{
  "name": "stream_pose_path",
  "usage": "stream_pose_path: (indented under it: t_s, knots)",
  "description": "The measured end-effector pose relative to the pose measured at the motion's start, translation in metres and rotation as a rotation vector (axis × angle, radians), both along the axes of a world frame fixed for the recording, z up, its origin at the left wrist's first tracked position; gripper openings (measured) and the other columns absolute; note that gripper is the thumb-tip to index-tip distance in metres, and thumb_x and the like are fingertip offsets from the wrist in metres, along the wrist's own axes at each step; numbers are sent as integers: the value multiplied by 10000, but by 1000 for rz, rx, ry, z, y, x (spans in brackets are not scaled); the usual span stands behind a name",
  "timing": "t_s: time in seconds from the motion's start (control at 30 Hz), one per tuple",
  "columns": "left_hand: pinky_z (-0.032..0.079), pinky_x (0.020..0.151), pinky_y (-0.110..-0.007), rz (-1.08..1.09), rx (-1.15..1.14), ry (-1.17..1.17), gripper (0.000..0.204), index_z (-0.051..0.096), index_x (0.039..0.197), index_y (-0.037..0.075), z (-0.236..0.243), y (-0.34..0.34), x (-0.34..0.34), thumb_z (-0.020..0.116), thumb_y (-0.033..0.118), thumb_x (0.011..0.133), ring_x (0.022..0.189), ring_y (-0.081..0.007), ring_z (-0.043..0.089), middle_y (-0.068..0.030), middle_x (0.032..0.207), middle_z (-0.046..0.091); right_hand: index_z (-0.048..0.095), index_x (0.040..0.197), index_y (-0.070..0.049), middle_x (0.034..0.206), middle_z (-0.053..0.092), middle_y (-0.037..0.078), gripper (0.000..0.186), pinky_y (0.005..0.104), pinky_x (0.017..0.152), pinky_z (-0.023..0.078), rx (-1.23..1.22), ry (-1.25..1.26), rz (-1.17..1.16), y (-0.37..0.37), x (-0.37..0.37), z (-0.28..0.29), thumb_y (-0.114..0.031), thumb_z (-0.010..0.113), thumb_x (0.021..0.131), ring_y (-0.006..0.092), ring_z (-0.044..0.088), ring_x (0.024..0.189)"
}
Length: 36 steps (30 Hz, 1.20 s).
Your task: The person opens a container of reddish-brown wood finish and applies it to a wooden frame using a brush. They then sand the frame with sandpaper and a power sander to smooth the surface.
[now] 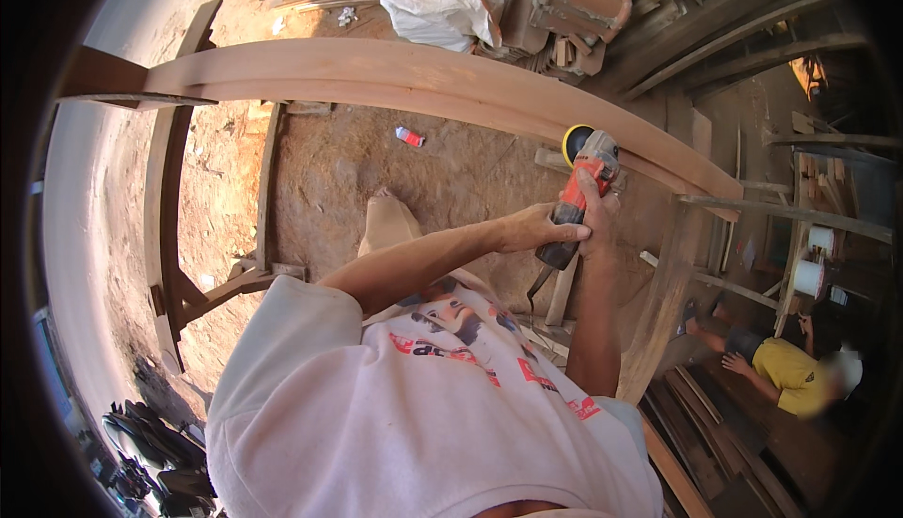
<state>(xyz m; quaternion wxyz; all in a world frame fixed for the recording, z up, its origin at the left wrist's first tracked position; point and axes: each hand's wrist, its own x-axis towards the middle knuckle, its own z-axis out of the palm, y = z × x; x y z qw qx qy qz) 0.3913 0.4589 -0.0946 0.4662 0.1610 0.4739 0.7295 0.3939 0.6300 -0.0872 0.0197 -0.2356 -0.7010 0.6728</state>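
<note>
Both my hands are on a red and grey angle grinder (571, 196) with a yellow-edged round sanding pad (574, 145). My right hand (599, 206) wraps the body behind the grey head. Lower down, near the dark rear end, my left hand (538, 229) grips it with the thumb across the handle. A long reddish wooden board (376, 69) runs across in front of me, raised on supports. The pad is at its near edge towards the right; I cannot tell whether they touch. A black cord (536, 288) hangs from the grinder's rear.
Wooden trestle legs (167, 222) stand at left. A white sack (437, 1), roof tiles (578, 6) and stacked timber lie beyond the board. A small red and white packet (409, 137) is on the dirt floor. Another person in a yellow shirt (798, 375) is at lower right; motorcycles (160, 452) lower left.
</note>
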Motion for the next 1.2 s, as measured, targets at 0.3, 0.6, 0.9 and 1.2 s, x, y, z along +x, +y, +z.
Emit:
stream_pose_path:
  t_s: [0.3,0.6,0.9,1.2]
  knots:
    - [510,996,-368,411,-308,-142,970,371,1458,-116,2,-10,-59,689,618,909,1169,-235,619,-198,1306,591,694,1089,-23,887,660,35,478,310,703,497,7,-104,175,-45,-81,-14,-457,734,893,147,609,775]
    - [508,1012,-391,516,-83,-232,879,384,1467,-36,11,-82,-95,746,500,872,1215,-252,596,-175,1323,570,700,1086,-11,937,677,54,484,355,763,505,137,-23,358,-133,-120,-2,-452,749,893,169,608,832]
    - [485,1029,-374,378,-84,-87,895,389,1443,-106,4,-49,-109,707,525,893,1216,-242,578,-182,1312,573,720,1058,-3,866,680,44,535,361,704,503,208,-102,188,-86,-126,-14,-516,703,908,153,596,763]
    - [469,1047,-354,634,-65,-135,850,319,1504,-60,1,-172,-99,626,519,963,1224,-244,583,-192,1358,561,663,1125,33,978,701,171,623,404,814,537,425,-96,425,-217,-138,-30,-534,728,875,267,672,910]
